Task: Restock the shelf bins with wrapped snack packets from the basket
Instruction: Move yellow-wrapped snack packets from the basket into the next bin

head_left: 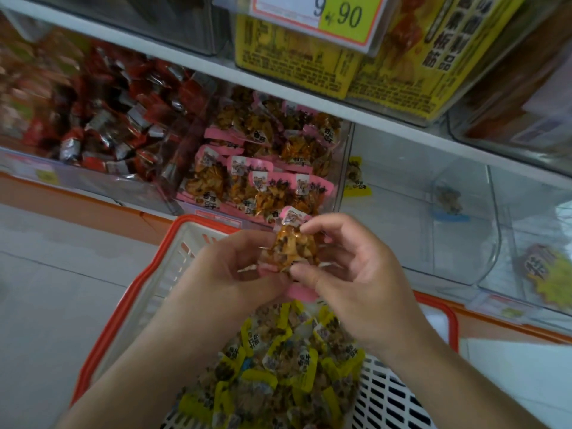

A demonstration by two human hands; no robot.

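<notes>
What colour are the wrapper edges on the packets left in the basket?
Yellow: the packets in the basket have yellow edges, shown in the head view.

Premises: a retail shop, snack aisle. White shelf (309, 88) carries clear bins (340, 168) of individually wrapped snack packets (247, 181). A price tag (318, 17) reading 9.90 hangs above. An orange-rimmed shopping basket (148, 274) of yellow packets (278, 366) sits below on a tiled floor (62, 289).
</notes>
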